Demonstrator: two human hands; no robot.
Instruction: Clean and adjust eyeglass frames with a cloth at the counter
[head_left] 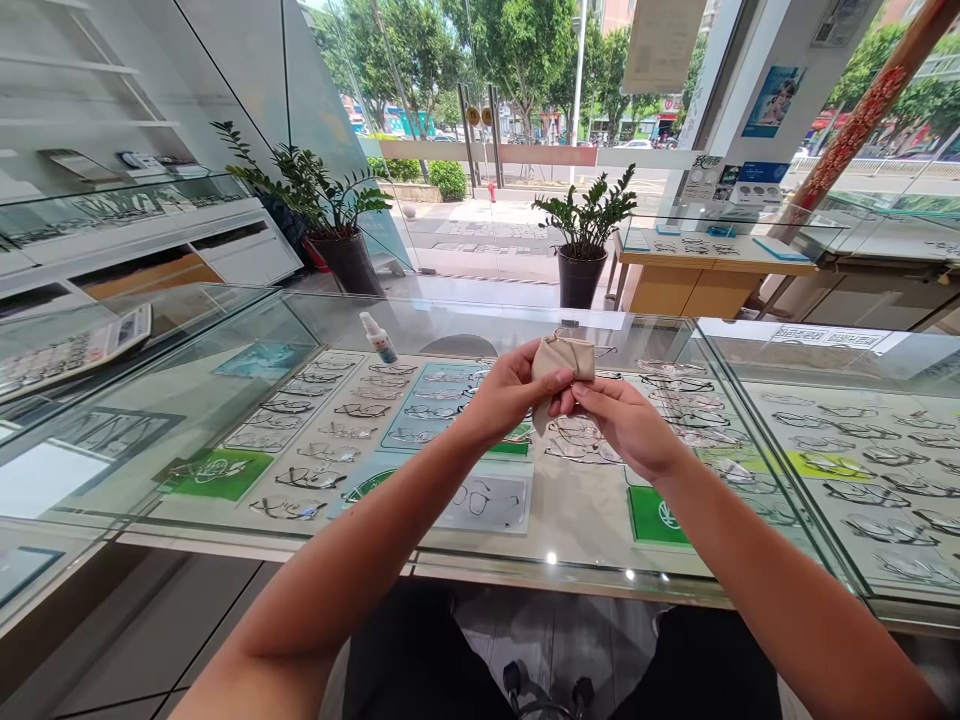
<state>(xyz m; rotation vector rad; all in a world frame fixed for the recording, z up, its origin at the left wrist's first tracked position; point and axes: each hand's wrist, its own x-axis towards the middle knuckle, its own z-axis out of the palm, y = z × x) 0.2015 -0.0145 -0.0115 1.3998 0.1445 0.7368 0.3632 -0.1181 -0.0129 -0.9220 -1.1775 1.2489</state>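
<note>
A beige cleaning cloth (568, 358) is bunched up above the glass display counter. My left hand (517, 388) is closed on it, with the thumb laid across its front. Fingertips of my right hand (630, 415) pinch at the cloth's lower right edge, close against the left fingers. Thin wire-like lines show by the top of the cloth; whether they belong to eyeglasses inside the folds or to frames in the case behind, I cannot tell. Beyond my left hand a small white spray bottle (379, 338) stands on the counter.
Under the glass top (450, 556) lie rows of eyeglasses (310, 478) and green cards (225, 474). A large calculator (82, 352) rests on the left counter. Potted plants (581, 270) stand beyond, before a glass front. A wooden display table (697, 285) is at right.
</note>
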